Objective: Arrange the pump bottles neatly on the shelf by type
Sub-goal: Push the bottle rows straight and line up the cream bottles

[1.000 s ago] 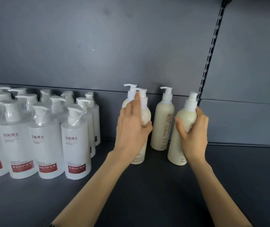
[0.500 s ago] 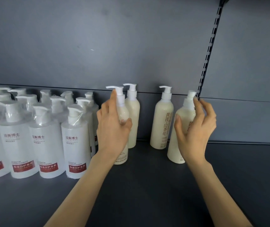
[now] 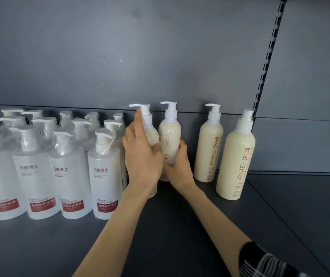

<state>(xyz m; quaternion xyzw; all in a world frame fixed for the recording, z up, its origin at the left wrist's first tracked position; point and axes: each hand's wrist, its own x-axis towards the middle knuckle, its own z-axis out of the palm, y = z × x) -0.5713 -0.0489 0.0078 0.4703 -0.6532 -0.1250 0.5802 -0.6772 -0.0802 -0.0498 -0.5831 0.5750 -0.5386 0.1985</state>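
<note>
Spanning the view, the dark grey metal shelf (image 3: 180, 236) carries, left of the fingers, a packed block of shrink-wrapped translucent white pump bottles with red labels (image 3: 104, 172). Right of the fingers stand two tall cream plastic pump bottles with brown lettering, the far cream bottle (image 3: 208, 148) and the near cream bottle (image 3: 236, 162), both free. The near one was under the right hand a second ago. The right hand (image 3: 180, 166) has since let go and crossed over, its fingers now curled round the lower body of a rear cream bottle (image 3: 169, 136). The left hand (image 3: 142, 158) has carried the gripped cream bottle (image 3: 152, 136) from mid-shelf to just beside the white block, fingers still wrapped round it, forefinger up by the pump. Both held bottles stand upright, side by side. Judging by this, the cream group is closing up against the white one, and the two free bottles have yet to follow.
</note>
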